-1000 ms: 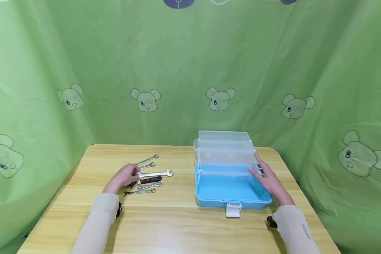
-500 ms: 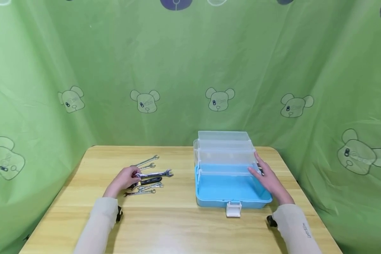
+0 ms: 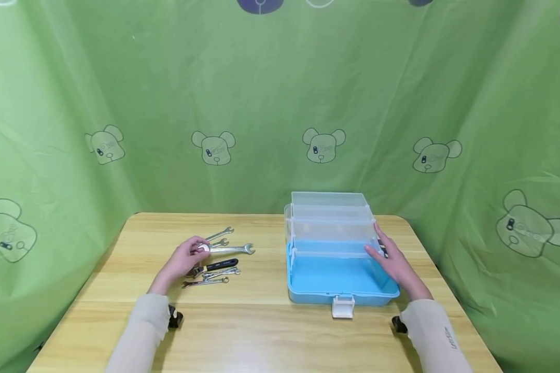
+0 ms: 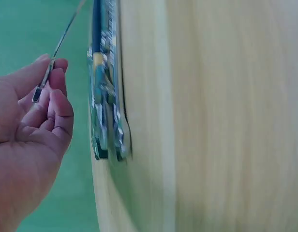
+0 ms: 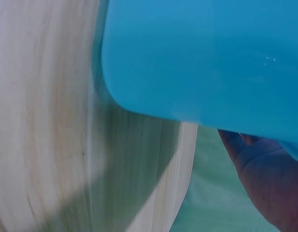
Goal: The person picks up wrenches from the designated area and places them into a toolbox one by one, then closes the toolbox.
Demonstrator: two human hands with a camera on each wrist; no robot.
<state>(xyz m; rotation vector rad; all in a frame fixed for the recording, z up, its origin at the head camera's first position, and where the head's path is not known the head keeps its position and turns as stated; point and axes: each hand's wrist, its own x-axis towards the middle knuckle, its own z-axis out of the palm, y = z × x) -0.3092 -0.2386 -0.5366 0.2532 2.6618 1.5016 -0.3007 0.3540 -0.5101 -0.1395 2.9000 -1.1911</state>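
Observation:
My left hand point(image 3: 184, 257) pinches a silver open-end wrench point(image 3: 231, 249) near one end, its other jaw end pointing right. The left wrist view shows this wrench point(image 4: 65, 36) edge-on between thumb and fingers, apart from the tools on the table. Below it lie an adjustable wrench with a black handle point(image 3: 222, 264) and several small wrenches point(image 3: 205, 282). My right hand point(image 3: 398, 267) rests against the right side of a blue toolbox point(image 3: 343, 299), thumb over a clear tray's edge and fingers extended. In the right wrist view the box wall hides most of the fingers.
The toolbox stands open, its clear tiered trays point(image 3: 331, 212) raised at the back and a white latch point(image 3: 343, 307) hanging at the front. A wooden table point(image 3: 270, 336) bears everything. Green curtain point(image 3: 261, 93) with bear faces surrounds it.
The left hand's wrench has turned and moved slightly away from me, off the adjustable wrench's handle. The left hand has shifted a little with it. My right hand and the toolbox stay put.

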